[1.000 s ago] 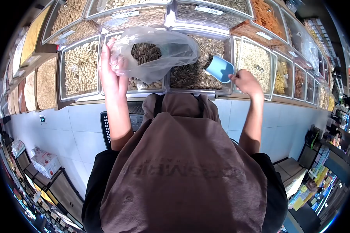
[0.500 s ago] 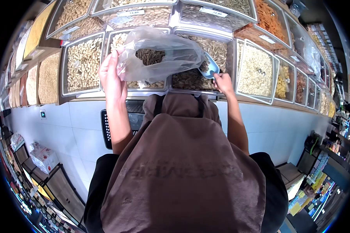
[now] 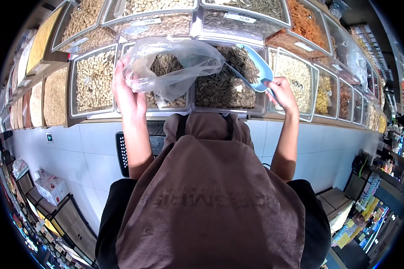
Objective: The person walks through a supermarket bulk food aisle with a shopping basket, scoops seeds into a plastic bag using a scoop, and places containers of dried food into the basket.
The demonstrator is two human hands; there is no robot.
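Our half-curled left hand (image 3: 129, 93) holds a cloudy plastic bag (image 3: 197, 60) agape, our closed right hand (image 3: 283, 93) a light-blue plastic scoop (image 3: 261, 64) of slender dark seeds (image 3: 240, 60), apparently mid-filling, needing careful tipping.

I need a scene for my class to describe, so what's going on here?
Someone in a brown apron is handling loose seeds. Their left hand holds a clear plastic bag, mouth open, with dark seeds inside. Their right hand holds a blue scoop loaded with similar seeds, above a seed bin and apart from that bag's seeds.
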